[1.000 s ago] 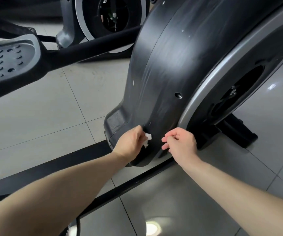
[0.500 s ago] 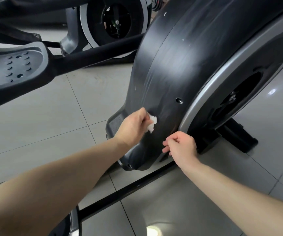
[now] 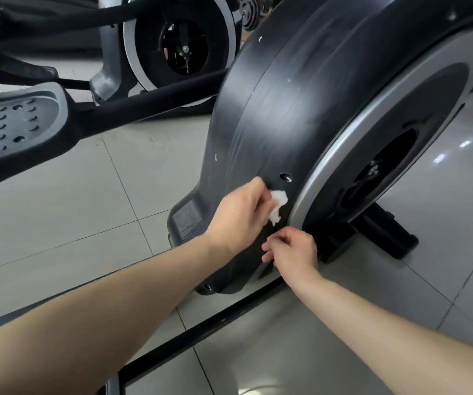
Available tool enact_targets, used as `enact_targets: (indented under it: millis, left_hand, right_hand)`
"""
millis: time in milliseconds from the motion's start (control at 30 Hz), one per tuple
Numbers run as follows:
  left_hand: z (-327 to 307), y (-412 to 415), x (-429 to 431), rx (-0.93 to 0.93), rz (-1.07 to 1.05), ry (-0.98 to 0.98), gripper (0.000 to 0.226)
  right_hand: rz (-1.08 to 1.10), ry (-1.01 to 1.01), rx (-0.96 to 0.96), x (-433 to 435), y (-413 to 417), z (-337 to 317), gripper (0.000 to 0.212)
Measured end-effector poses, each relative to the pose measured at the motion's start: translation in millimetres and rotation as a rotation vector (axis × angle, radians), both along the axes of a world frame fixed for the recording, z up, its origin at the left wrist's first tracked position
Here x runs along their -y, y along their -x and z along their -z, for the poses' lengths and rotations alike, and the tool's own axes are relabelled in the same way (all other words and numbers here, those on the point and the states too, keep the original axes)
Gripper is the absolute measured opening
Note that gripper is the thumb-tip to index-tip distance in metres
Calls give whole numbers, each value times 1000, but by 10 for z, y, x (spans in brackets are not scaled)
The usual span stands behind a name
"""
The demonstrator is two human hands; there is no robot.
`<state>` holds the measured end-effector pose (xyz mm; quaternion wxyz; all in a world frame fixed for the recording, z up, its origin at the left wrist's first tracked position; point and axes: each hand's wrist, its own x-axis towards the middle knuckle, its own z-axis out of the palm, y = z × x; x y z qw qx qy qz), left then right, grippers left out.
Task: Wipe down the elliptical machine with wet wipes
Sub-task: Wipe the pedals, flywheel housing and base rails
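Now, filling the view is the elliptical machine's black flywheel housing (image 3: pixel 286 109), big and curved, with pale smear streaks across its face and a silver ring (image 3: pixel 372 138) rimming its right side. Under the housing lies the grey tiled floor (image 3: pixel 58 223). Out to the left of the housing hangs a dark foot pedal (image 3: pixel 16 124), dimpled on top, its arm running in toward the housing. Behind the housing, upper left, stands a second machine (image 3: pixel 184 47) with its own round wheel. Below the housing a black floor rail (image 3: pixel 201 329) runs slantwise across the tiles, and at the housing's lower right sits a black base foot (image 3: pixel 386 240).

Down to the hands. The left hand (image 3: pixel 241 215) is up against the lower face of the housing, fingers clamped on a crumpled white wet wipe (image 3: pixel 278 205), pressing it to the black plastic. The right hand (image 3: pixel 295 252) sits just below it, near the housing's bottom edge, fingers curled in toward the thumb with nothing showing in them. Whether it actually touches the housing is hard to call from this angle. Just above the wipe, a small round hole (image 3: pixel 285 177) in the housing.
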<state>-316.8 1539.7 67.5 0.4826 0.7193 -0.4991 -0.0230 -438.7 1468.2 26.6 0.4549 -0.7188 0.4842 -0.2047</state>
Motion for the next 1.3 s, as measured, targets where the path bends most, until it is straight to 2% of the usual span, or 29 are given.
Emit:
enact_targets:
  millis: [67, 167, 300, 400, 500, 633, 700, 800, 967, 1133, 1300]
  left_hand:
    - [-276, -67, 55, 117, -28, 96, 22]
    - [-395, -126, 139, 239, -14, 104, 23]
    - [-111, -180, 157, 356, 11, 220, 23]
    - [196, -268, 113, 425, 64, 151, 20]
    - [595, -337, -46, 385, 69, 3, 22]
    - [1142, -327, -241, 158, -26, -364, 24]
    - [1301, -314, -299, 68, -38, -389, 27]
    - [1386, -264, -370, 125, 43, -466, 27]
    - [1445, -136, -404, 277, 46, -593, 19]
    - [1253, -52, -294, 367, 135, -583, 13]
    - [1064, -237, -173, 276, 80, -382, 21]
  right_hand:
    - [-18, 22, 18, 29, 12, 0, 20]
    - [-33, 42, 37, 42, 40, 16, 19]
    - [-38, 19, 60, 45, 68, 76, 19]
    - [-29, 2, 53, 66, 80, 75, 20]
    - [-33, 5, 31, 74, 95, 108, 23]
    - [-4, -26, 11, 75, 85, 203, 25]
    - [-9, -34, 0, 74, 79, 245, 25]
    - [-15, -34, -39, 56, 61, 297, 23]
    - [-55, -37, -92, -31, 51, 407, 22]
    - [-70, -20, -134, -46, 35, 399, 23]
    - [-55, -24, -157, -56, 0, 357, 26]
